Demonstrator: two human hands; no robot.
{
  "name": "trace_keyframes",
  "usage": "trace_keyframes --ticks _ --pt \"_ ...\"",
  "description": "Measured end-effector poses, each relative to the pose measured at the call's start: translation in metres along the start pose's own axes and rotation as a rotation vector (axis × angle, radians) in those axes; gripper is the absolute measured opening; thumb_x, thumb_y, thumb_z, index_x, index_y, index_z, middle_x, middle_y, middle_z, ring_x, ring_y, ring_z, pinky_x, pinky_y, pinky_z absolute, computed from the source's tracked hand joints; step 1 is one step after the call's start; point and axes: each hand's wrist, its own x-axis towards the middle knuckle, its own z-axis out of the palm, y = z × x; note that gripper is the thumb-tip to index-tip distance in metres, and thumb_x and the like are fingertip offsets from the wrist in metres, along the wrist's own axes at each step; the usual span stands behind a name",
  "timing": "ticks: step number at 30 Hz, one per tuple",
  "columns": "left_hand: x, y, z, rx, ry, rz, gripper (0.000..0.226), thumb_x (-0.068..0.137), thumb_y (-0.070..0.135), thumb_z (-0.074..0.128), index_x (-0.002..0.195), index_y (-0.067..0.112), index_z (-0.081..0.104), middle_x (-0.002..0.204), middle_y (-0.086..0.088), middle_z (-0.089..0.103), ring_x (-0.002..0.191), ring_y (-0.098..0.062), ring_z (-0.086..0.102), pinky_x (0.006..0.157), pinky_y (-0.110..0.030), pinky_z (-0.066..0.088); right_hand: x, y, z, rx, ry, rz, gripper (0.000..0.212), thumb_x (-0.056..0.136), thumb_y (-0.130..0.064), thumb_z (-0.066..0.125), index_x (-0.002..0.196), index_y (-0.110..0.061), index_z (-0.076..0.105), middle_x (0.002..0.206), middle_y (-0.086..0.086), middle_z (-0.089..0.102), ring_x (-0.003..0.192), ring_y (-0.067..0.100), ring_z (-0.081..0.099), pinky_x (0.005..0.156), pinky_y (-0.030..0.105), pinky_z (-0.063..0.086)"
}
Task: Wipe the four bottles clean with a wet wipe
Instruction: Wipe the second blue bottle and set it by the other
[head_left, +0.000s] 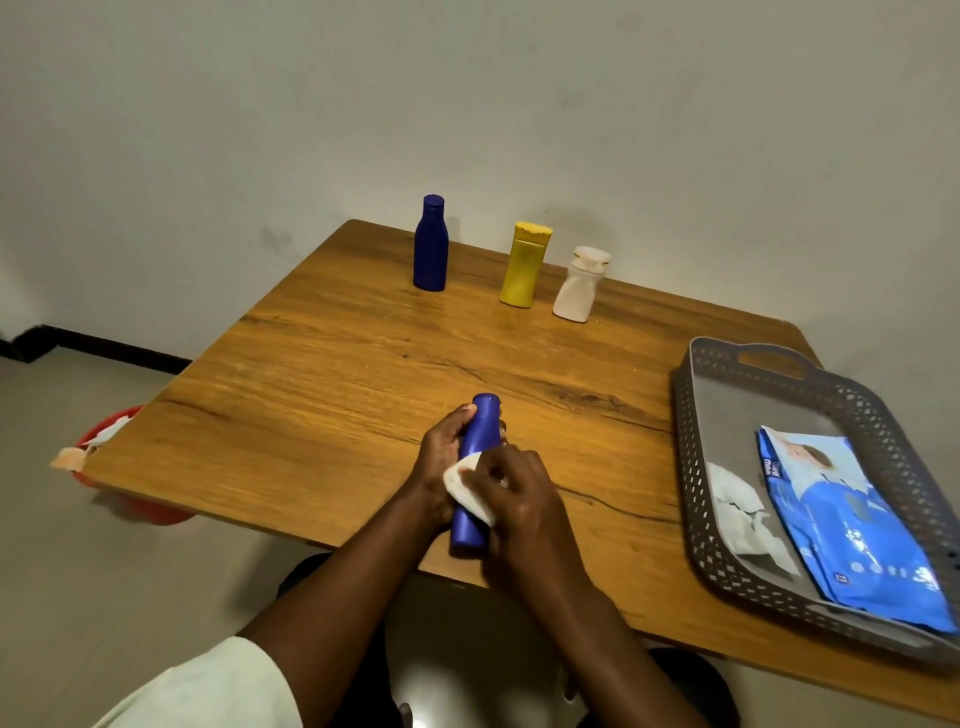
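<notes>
Over the near edge of the wooden table (322, 395), my left hand (441, 457) grips a light blue bottle (480, 431) from its left side, cap pointing away from me. My right hand (514, 499) presses a folded white wet wipe (467, 486) against the bottle's middle. Along the far edge stand three upright bottles in a row: a dark blue bottle (430, 244), a yellow bottle (523, 265) and a white bottle (581, 286).
A grey perforated tray (727, 374) on the right holds a blue wet-wipe pack (852, 525) and crumpled white wipes (743, 514). A red bin (98, 441) with used wipes stands on the floor left of the table. A wall rises just behind the table.
</notes>
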Motion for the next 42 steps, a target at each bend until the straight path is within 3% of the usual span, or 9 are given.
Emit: trace_keyframes --ticks 11,14,19,22,25,31,34,39,42 --pt "-0.002 -0.003 -0.006 0.009 -0.056 0.03 0.035 0.091 0.033 0.048 0.108 0.005 0.061 0.081 -0.01 0.065 0.072 -0.025 0.062 0.067 -0.032 0.054 -0.054 -0.007 -0.004 -0.104 -0.126 -0.156 0.023 0.084 -0.023 0.061 0.106 -0.018 0.063 0.113 -0.001 0.052 0.104 0.014 0.047 0.078 0.016 0.046" --pt "-0.003 -0.003 -0.003 0.047 -0.046 0.025 0.036 0.094 0.037 0.047 0.1 0.008 0.068 0.082 -0.011 0.069 0.074 -0.024 0.065 0.077 -0.038 0.047 -0.053 0.006 -0.011 0.204 0.053 0.089 0.037 0.075 0.001 0.074 0.104 -0.02 0.066 0.112 0.001 0.054 0.108 0.001 0.049 0.086 0.003 0.04" --pt "-0.004 -0.003 0.001 0.2 -0.068 0.067 0.035 0.083 0.029 0.065 0.111 0.009 0.06 0.08 -0.008 0.068 0.073 -0.022 0.064 0.068 -0.034 0.052 -0.004 0.023 -0.041 0.821 0.332 0.665 0.027 0.085 0.011 0.058 0.096 -0.009 0.072 0.1 0.001 0.061 0.086 0.002 0.062 0.062 0.013 0.051" --pt "-0.006 -0.003 0.001 0.222 -0.086 0.061 0.032 0.084 0.03 0.063 0.108 0.011 0.058 0.08 -0.01 0.065 0.069 -0.023 0.062 0.066 -0.035 0.051 0.035 0.039 -0.04 0.547 0.327 0.587 0.032 0.083 0.016 0.055 0.104 -0.003 0.071 0.101 0.004 0.062 0.088 -0.007 0.057 0.07 0.002 0.042" --pt "-0.006 -0.006 0.004 0.222 -0.112 0.117 0.037 0.085 0.031 0.065 0.112 0.008 0.057 0.085 -0.014 0.063 0.069 -0.023 0.062 0.063 -0.033 0.054 0.059 0.046 -0.023 0.429 0.212 0.489 0.032 0.079 0.014 0.058 0.095 -0.007 0.075 0.092 0.001 0.063 0.084 -0.004 0.058 0.075 0.011 0.042" --pt "-0.003 -0.007 0.0 0.135 -0.204 0.148 0.058 0.073 0.031 0.078 0.119 0.003 0.057 0.101 -0.014 0.067 0.087 -0.021 0.066 0.078 -0.033 0.054 0.05 0.033 -0.008 0.643 0.153 0.523 0.01 0.087 0.001 0.061 0.09 0.003 0.07 0.084 -0.005 0.057 0.076 -0.007 0.058 0.067 0.008 0.044" --pt "-0.006 -0.005 0.004 0.13 -0.089 0.146 0.02 0.084 0.025 0.061 0.096 0.009 0.058 0.082 -0.011 0.063 0.067 -0.019 0.061 0.064 -0.03 0.053 0.021 0.032 -0.003 0.718 0.154 0.598 0.013 0.089 0.0 0.059 0.088 -0.007 0.07 0.091 -0.004 0.061 0.087 0.008 0.063 0.077 0.028 0.054" --pt "-0.004 -0.009 0.009 0.08 0.126 0.202 0.019 0.091 0.025 0.057 0.093 0.007 0.058 0.078 -0.012 0.059 0.063 -0.021 0.056 0.058 -0.03 0.05 -0.034 0.016 0.007 0.441 0.297 0.444 0.034 0.079 0.013 0.06 0.092 -0.016 0.074 0.099 -0.009 0.06 0.098 0.0 0.058 0.08 0.009 0.045" --pt "-0.002 -0.016 0.019 0.013 0.229 0.197 0.019 0.093 0.027 0.056 0.094 0.008 0.059 0.078 -0.011 0.06 0.064 -0.022 0.057 0.057 -0.031 0.051 -0.047 0.009 0.013 0.291 0.439 0.423 0.049 0.067 0.023 0.067 0.101 -0.011 0.073 0.104 -0.002 0.059 0.105 0.003 0.055 0.081 0.014 0.049"
